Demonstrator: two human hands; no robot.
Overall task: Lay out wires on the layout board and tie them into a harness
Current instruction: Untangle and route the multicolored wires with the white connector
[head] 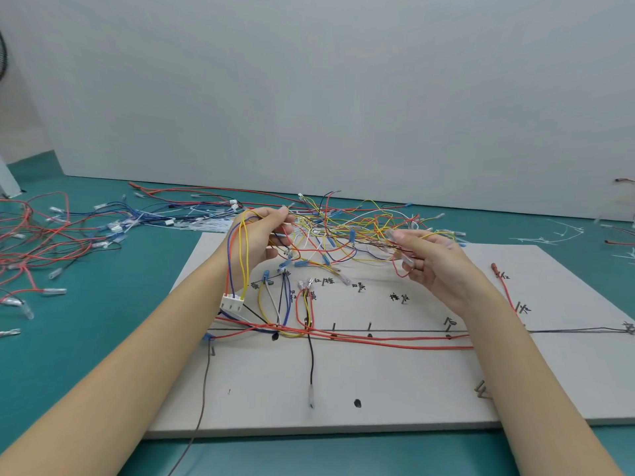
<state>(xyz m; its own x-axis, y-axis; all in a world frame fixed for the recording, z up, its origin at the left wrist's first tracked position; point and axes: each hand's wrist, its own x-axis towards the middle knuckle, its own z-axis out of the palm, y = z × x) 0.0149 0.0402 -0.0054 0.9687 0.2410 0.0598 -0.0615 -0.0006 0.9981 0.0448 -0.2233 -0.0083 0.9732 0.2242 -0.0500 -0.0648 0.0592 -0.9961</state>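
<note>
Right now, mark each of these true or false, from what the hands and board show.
1. The left hand holds looped wires ending in a white connector. True.
2. The right hand rests flat on the layout board. False: it is raised, pinching wires from the tangled bundle.
3. Long red wires run across the board. True.
4. The board lies on a wooden floor. False: the surface is teal.
5. No wires lie off the board. False: loose wires lie to its left.

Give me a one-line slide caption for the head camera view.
Left hand and right hand lift a tangle of coloured wires above the layout board.
</note>
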